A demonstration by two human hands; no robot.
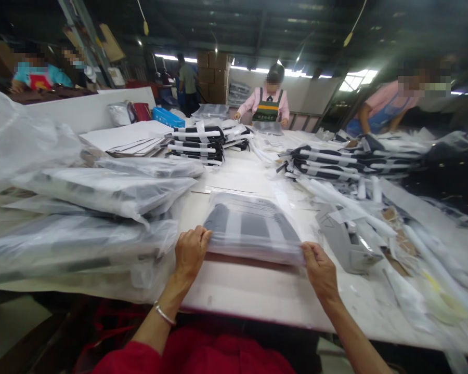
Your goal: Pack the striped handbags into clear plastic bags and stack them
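Note:
A clear plastic bag [253, 249] lies before me on the white table, with a flat dark item [253, 223] crossed by pale bands inside it. My left hand [191, 252] pinches the near left corner of the bag. At the near right corner, the fingers of my right hand [320, 267] are closed on the same plastic. The bag's near edge is stretched between both hands and seems slightly raised off the tabletop. What exactly the dark item is, I cannot tell through the plastic.
Filled plastic bags [101, 192] are piled at the left. Strapped black-and-white bundles [197, 140] stand further back, with more bundles [335, 161] at the right. An open box [351, 244], plastic scraps and a tape roll [446, 301] lie right. A co-worker [271, 104] stands across the table.

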